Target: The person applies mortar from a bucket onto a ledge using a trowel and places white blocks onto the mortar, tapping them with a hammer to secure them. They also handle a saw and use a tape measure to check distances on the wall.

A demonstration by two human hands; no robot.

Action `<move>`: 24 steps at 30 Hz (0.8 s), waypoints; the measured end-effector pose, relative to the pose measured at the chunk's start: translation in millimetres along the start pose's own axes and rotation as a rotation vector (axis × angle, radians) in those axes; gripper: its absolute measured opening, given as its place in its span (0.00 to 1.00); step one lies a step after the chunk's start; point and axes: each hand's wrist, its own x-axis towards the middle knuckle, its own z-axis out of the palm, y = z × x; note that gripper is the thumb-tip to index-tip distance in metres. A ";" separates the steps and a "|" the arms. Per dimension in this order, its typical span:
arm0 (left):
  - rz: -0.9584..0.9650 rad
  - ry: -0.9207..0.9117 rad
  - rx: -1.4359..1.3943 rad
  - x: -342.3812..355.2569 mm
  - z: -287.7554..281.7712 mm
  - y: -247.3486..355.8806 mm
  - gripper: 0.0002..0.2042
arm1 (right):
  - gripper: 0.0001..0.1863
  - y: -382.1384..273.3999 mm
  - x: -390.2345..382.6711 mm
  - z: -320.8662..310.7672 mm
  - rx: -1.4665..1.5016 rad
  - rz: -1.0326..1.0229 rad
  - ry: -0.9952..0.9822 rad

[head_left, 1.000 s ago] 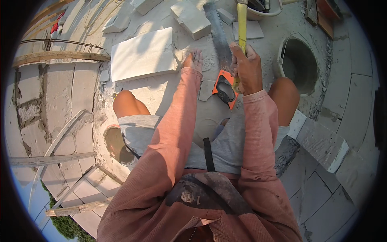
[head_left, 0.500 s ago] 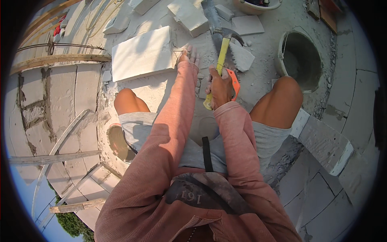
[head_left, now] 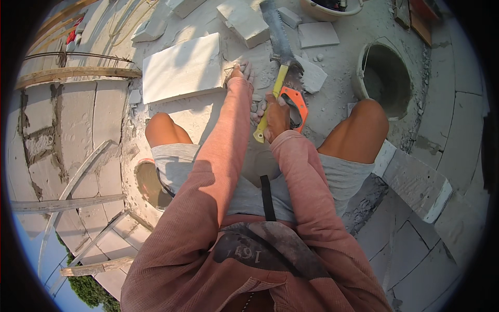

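A large white block (head_left: 182, 67) lies ahead on the dusty ground. By its right end, my left hand (head_left: 240, 74) pinches a thin metal piece (head_left: 228, 68) that looks like a nail; its tip against the block is too small to make out. My right hand (head_left: 277, 115) is wrapped round the yellow handle of a claw hammer (head_left: 280, 79), whose dark head is slightly blurred. Under the hammer lies a handsaw (head_left: 278, 34) with a toothed grey blade and an orange handle (head_left: 300, 106), just beside my right hand.
Smaller white blocks (head_left: 243, 22) and broken pieces (head_left: 312, 77) lie beyond my hands. A mortar-stained bucket (head_left: 387, 78) stands at the right, with a pale basin (head_left: 332, 11) farther off. Another bucket (head_left: 150, 182) is by my left leg. Timber (head_left: 78, 73) and block walls (head_left: 78, 119) flank the left.
The hammer has swung lower and toward me, its handle end shifting left, and more of the saw's blade and orange handle shows. My left hand stays by the block's end.
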 end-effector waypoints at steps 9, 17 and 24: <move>0.004 0.084 0.020 15.7 -1.5 -3.2 0.16 | 0.09 22.3 15.7 9.0 -0.005 -0.126 0.057; 0.001 0.081 0.060 30.0 -1.6 -7.1 0.16 | 0.12 24.0 16.0 10.0 -0.048 -0.116 0.019; 0.020 0.184 -0.009 27.4 3.5 -5.6 0.15 | 0.12 11.3 19.4 8.2 -0.031 -0.107 0.032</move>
